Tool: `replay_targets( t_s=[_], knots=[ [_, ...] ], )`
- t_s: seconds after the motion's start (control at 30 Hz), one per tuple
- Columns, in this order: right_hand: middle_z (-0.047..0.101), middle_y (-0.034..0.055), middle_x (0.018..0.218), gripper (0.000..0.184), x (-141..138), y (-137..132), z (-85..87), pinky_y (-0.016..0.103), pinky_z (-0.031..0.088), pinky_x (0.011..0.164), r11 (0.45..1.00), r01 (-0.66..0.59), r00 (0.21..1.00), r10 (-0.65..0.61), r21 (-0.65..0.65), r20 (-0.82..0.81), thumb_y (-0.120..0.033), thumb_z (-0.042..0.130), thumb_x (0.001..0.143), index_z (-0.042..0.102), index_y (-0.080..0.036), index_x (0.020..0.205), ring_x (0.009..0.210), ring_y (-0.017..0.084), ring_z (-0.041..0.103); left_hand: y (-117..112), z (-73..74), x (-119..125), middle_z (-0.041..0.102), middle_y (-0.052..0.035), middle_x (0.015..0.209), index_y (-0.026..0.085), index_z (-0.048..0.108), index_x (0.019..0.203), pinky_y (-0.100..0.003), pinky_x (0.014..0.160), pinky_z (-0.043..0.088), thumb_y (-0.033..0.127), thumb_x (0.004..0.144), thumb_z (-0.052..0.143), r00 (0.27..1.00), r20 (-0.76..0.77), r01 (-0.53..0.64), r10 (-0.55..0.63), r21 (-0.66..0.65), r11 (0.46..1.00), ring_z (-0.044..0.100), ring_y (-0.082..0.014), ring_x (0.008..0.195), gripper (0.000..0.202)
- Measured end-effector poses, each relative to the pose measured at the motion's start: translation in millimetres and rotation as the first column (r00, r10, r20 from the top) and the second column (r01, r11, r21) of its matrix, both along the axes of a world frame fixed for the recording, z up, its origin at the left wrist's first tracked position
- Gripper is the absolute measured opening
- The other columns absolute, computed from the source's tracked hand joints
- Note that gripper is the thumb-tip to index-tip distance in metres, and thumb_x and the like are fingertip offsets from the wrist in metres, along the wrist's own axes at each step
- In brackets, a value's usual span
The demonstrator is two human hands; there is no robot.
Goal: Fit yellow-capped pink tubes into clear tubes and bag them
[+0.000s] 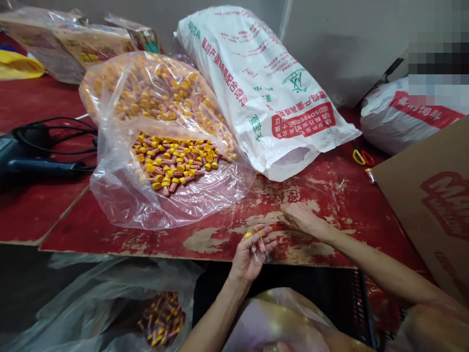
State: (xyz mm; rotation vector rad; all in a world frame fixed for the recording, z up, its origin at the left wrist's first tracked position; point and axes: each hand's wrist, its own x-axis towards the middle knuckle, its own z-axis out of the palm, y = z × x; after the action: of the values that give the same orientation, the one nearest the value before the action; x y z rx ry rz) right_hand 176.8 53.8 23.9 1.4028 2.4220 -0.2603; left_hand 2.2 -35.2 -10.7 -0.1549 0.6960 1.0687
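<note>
Sorting step judged in hand: a few yellow-capped tubes (259,244) are pinched in the curled left hand (251,254) at the table (220,234) edge. Right hand (302,218) rests flat, fingers loosely closed, holding nothing visible. Next pick calls for a reach into the open clear bag (172,161).

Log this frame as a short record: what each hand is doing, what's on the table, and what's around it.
left hand: holds a few small yellow-capped tubes, grip closed around them
right hand: flat on the red table, fingers together, holding nothing visible
clear bag: open, full of the same tubes
white sack: lying behind the hands
scissors: right of the sack
lower bag: more tubes, below the table edge
</note>
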Motion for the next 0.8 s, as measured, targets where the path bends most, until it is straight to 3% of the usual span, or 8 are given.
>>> replay_targets(
  t_s=[0.13,0.2,0.3,0.37,0.43,0.57,0.67,0.8],
  knots=[
    [0.067,0.0075,0.086,0.033,-13.0,-33.6,-16.3,0.025,0.04,0.065,0.986,0.148,0.915,-0.106,0.081,-0.389,-0.032,0.031,0.097,0.06,-0.016,0.097,0.076,0.016,0.061,-1.8,2.1,0.1,0.067,-0.0148,0.107,0.01,0.061,0.096,-0.045,0.092,0.049,0.012,0.081,0.05,0.987,0.077,-0.141,0.145,-0.054,0.989,0.063,-0.0286,0.104,0.019],
    [0.065,0.0084,0.1,0.034,-27.8,-55.4,-20.5,0.025,0.043,0.074,0.986,0.123,0.837,-0.042,0.111,-0.546,-0.029,0.027,0.098,0.056,-0.017,0.112,0.087,0.015,0.061,-2.9,1.4,-3.9,0.067,-0.0148,0.105,0.01,0.061,0.101,-0.044,0.094,0.048,0.014,0.082,0.048,0.976,0.114,-0.183,0.188,-0.045,0.982,0.063,-0.0265,0.104,0.024],
    [0.061,0.0094,0.107,0.034,-45.0,-68.1,-19.7,0.026,0.044,0.078,0.985,-0.002,0.8,0.106,0.173,-0.59,-0.029,0.032,0.096,0.054,-0.019,0.12,0.093,0.016,0.058,-3.9,-1.3,-12.6,0.069,-0.0132,0.1,0.012,0.061,0.109,-0.041,0.092,0.048,0.014,0.082,0.047,0.967,0.132,-0.216,0.217,-0.021,0.976,0.066,-0.022,0.093,0.031],
    [0.06,0.0088,0.103,0.033,-47.9,-53.2,-18.8,0.025,0.044,0.073,0.978,0.015,0.816,0.109,0.209,-0.568,-0.029,0.034,0.095,0.056,-0.02,0.117,0.086,0.016,0.057,-5.0,-3.3,-17.9,0.069,-0.0123,0.1,0.014,0.06,0.114,-0.044,0.09,0.049,0.015,0.081,0.048,0.97,0.125,-0.211,0.209,0.007,0.977,0.067,-0.0225,0.089,0.034],
    [0.059,0.0101,0.104,0.034,-46.1,-22.2,-20.4,0.027,0.043,0.074,0.947,0.136,0.864,0.03,0.291,-0.503,-0.027,0.032,0.095,0.058,-0.017,0.114,0.086,0.017,0.055,-7.1,-4.7,-21.4,0.069,-0.0117,0.102,0.016,0.059,0.116,-0.049,0.088,0.049,0.017,0.081,0.05,0.975,0.123,-0.19,0.183,0.047,0.981,0.067,-0.0244,0.088,0.036],
    [0.054,0.0184,0.123,0.04,-47.5,49.7,-28.7,0.041,0.034,0.089,0.854,0.247,0.955,-0.133,0.458,-0.266,-0.028,0.035,0.093,0.053,-0.01,0.125,0.109,0.03,0.046,-12.4,-6.5,-22.6,0.069,-0.0109,0.101,0.016,0.058,0.116,-0.048,0.081,0.052,0.018,0.081,0.052,0.983,0.103,-0.16,0.151,0.085,0.983,0.067,-0.0239,0.084,0.036],
    [0.052,0.0192,0.129,0.043,-56.8,79.7,-31.4,0.043,0.028,0.094,0.873,0.245,0.966,-0.184,0.423,-0.18,-0.028,0.034,0.094,0.047,-0.013,0.132,0.117,0.031,0.043,-14.7,-8.1,-22.7,0.069,-0.0106,0.099,0.016,0.057,0.117,-0.045,0.078,0.054,0.018,0.08,0.054,0.988,0.103,-0.128,0.117,0.109,0.986,0.067,-0.0234,0.082,0.037],
    [0.063,0.0161,0.111,0.041,-55.8,75.5,-21.0,0.031,0.034,0.081,0.933,0.224,0.972,-0.193,0.282,-0.133,-0.03,0.029,0.096,0.051,-0.014,0.126,0.098,0.023,0.056,-14.8,-9.6,-24.5,0.068,-0.0108,0.098,0.015,0.057,0.116,-0.044,0.077,0.055,0.019,0.078,0.056,0.991,0.097,-0.103,0.091,0.132,0.986,0.067,-0.0235,0.082,0.038]
  ],
)
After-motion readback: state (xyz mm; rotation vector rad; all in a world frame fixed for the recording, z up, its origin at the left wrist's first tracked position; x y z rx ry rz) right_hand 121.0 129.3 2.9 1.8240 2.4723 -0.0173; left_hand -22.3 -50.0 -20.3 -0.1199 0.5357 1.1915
